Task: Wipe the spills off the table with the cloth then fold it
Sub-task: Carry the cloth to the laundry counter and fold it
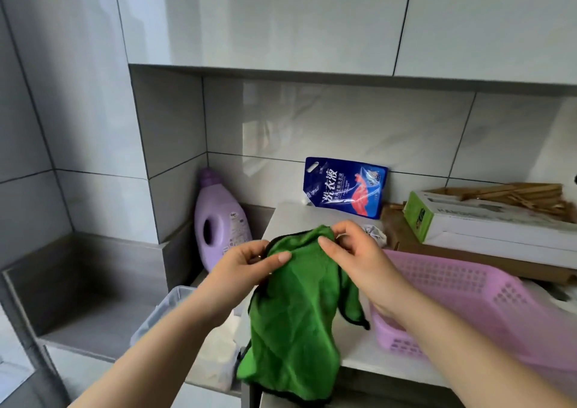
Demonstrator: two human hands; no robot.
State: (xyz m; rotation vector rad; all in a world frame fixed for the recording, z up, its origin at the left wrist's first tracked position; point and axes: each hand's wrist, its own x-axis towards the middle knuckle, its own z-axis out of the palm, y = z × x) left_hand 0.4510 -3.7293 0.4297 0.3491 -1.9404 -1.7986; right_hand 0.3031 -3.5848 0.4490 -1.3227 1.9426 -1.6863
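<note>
Two hands hold a green cloth up over the front edge of a white table.
The black-edged cloth hangs crumpled from the left hand, which pinches its upper edge, and from the right hand, whose fingers curl round its top fold. Under the right forearm sits a pink slotted basket. Beyond the hands a blue detergent pouch leans on the glossy tiled wall. Left of the left hand, a lilac detergent bottle stands in the corner by a grey ledge.
</note>
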